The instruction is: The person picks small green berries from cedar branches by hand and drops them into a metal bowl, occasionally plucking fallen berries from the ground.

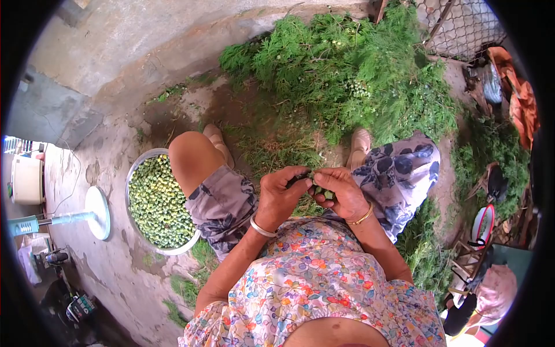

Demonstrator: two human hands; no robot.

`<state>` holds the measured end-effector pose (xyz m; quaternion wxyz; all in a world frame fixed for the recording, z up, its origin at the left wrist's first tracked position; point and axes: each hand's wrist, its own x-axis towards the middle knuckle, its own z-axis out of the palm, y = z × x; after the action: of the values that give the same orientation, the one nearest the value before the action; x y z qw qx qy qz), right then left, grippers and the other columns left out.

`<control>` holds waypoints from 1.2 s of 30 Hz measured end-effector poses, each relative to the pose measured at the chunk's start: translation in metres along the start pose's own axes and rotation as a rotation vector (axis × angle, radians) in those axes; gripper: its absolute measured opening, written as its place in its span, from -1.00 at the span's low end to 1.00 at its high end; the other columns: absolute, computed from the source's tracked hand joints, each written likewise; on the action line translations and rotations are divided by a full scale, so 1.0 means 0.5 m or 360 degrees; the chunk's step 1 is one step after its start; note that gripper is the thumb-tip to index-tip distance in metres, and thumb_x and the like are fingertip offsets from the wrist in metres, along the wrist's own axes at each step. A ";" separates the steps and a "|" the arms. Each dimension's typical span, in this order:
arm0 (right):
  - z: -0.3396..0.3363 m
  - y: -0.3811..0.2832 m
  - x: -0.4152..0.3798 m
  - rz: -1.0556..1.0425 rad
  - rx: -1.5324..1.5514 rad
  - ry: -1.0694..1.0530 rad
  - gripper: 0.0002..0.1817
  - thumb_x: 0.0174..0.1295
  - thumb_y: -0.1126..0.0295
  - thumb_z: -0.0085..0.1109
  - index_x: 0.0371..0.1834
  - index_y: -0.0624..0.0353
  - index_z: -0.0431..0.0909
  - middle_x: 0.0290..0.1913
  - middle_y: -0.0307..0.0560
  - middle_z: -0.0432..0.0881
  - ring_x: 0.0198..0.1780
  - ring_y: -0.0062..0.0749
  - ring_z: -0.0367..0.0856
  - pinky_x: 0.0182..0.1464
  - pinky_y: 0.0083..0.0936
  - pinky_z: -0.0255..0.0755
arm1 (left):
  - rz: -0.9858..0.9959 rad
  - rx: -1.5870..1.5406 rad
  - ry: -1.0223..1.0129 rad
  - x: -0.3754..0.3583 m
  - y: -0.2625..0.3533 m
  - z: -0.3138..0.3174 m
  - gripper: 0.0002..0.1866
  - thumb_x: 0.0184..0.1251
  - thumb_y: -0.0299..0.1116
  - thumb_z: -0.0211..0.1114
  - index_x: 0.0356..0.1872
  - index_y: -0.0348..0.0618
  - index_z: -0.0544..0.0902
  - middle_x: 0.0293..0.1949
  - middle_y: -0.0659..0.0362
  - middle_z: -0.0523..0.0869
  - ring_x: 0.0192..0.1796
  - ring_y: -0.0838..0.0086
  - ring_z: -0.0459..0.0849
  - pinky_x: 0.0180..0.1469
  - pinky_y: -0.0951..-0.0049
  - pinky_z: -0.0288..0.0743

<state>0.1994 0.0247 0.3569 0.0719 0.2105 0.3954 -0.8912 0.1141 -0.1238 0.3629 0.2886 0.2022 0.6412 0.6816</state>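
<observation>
My left hand (278,198), with a silver bangle at the wrist, is closed in a pinch, fingertips touching those of the other hand in front of my lap. Whatever lies between its fingers is too small to make out. My right hand (347,194), wearing a gold bracelet, is curled around several small green cones (325,191), partly hidden by its fingers. Beyond both hands lies a large heap of cut evergreen branches (370,75), some bearing pale cones. To the left, beside my knee, a round metal basin (129,215) holds a mass of green cones (162,202).
A pale blue pedestal fan (97,213) lies across the view at left, by a white box (27,180). A concrete wall (144,46) runs along the back. Orange cloth (519,95) and more cut branches (491,156) are at right.
</observation>
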 end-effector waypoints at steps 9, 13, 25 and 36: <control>0.009 0.005 0.002 -0.0016 0.0033 0.0110 -0.72 0.31 0.26 0.10 -0.22 0.29 0.61 -0.43 -0.11 0.59 -0.58 -0.63 0.39 -0.68 -0.77 0.10 | -0.0322 -0.0758 0.0131 -0.007 -0.020 -0.044 -0.78 0.12 -0.55 0.30 -0.18 -0.36 0.60 -0.37 0.10 0.67 -0.45 0.57 0.58 -0.41 0.57 0.49; 0.005 0.006 0.005 0.0043 0.0140 0.0186 -0.70 0.30 0.22 0.13 -0.21 0.29 0.62 -0.46 -0.13 0.58 -0.59 -0.62 0.40 -0.69 -0.77 0.11 | -0.0429 -0.1308 0.0097 -0.002 0.001 -0.045 -0.72 0.07 -0.61 0.28 -0.14 -0.32 0.55 -0.36 0.11 0.64 -0.42 0.48 0.60 -0.41 0.56 0.51; 0.014 0.049 0.020 -0.0235 -0.0057 0.0466 -0.78 0.28 0.33 0.16 -0.41 0.25 0.63 -0.61 -0.26 0.53 -0.67 -0.68 0.37 -0.72 -0.74 0.13 | -0.0140 0.0256 0.0380 -0.001 -0.038 0.025 -0.74 0.13 -0.40 0.39 -0.31 -0.42 0.58 -0.48 0.21 0.64 -0.51 0.69 0.49 -0.50 0.68 0.34; 0.022 0.049 0.019 -0.0203 0.0078 0.0441 -0.79 0.26 0.28 0.18 -0.26 0.21 0.65 -0.56 -0.33 0.52 -0.69 -0.70 0.33 -0.70 -0.77 0.11 | -0.0571 -0.0453 0.0334 -0.005 -0.021 0.035 -0.73 0.14 -0.44 0.35 -0.18 -0.44 0.61 -0.57 0.29 0.58 -0.67 0.75 0.35 -0.67 0.71 0.13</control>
<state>0.1943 0.0005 0.3429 -0.0453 0.3077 0.3924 -0.8656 0.1286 -0.1119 0.3544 0.3624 -0.0292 0.5908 0.7202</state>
